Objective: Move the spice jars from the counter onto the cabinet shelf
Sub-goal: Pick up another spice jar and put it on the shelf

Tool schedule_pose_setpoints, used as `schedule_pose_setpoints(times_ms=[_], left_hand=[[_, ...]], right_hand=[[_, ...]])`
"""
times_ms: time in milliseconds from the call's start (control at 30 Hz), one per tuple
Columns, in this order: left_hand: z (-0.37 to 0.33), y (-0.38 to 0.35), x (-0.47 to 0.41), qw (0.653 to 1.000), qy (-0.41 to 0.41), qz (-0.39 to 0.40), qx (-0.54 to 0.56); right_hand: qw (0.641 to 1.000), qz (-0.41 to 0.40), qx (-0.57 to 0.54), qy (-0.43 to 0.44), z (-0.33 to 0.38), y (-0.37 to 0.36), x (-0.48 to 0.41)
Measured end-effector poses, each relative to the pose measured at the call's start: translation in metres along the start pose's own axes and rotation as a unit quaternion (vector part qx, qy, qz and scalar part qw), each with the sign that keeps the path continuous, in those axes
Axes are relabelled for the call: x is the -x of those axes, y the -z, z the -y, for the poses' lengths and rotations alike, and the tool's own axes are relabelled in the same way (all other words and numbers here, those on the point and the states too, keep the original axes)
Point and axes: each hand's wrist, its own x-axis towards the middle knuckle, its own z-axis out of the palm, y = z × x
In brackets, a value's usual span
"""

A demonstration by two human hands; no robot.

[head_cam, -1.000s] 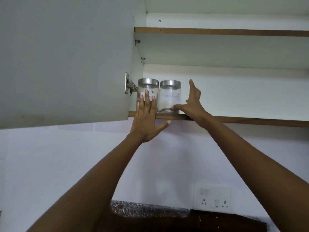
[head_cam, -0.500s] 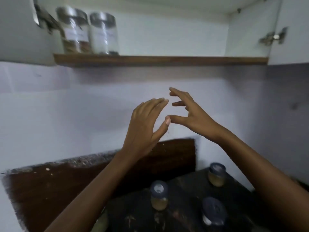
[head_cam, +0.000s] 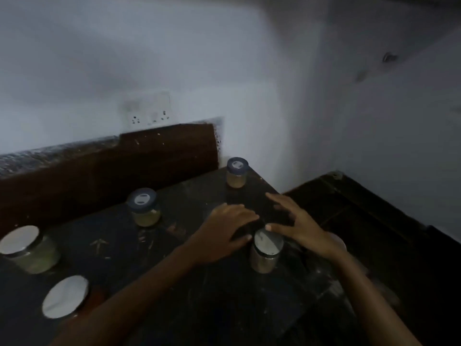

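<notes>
Hands: left hand (head_cam: 224,231), right hand (head_cam: 296,226) flank steel-lid jar (head_cam: 265,250) | fingers (head_cam: 243,213) spread wide, empty | jar near counter (head_cam: 199,295) right edge

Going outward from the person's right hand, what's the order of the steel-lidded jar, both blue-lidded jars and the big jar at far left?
From the right hand:
1. steel-lidded jar, beside its thumb
2. back blue-lidded jar, at the counter's far corner
3. middle blue-lidded jar, farther left
4. big jar, far left edge

Left hand (head_cam: 224,233) and right hand (head_cam: 301,228) flank steel-lidded jar (head_cam: 265,254).
</notes>
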Motion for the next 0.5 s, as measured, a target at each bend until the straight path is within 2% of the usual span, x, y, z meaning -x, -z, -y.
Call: schedule_pose_setpoints(times_ms=[100, 333, 500], left_hand=[[0.000, -0.048, -0.014, 0.997, 0.025, 0.072, -0.024], [0.005, -0.119, -0.023, 0.978, 0.099, 0.165, -0.080], [-0.001, -0.138, -0.017, 0.979, 0.131, 0.140, -0.066]], right_hand=[[0.998, -0.017, -0.016, -0.056, -0.058, 0.010, 0.005], [0.993, 0.057, -0.045, -0.091, -0.141, 0.001, 0.003], [0.990, 0.086, -0.075, -0.084, -0.160, -0.017, -0.004]])
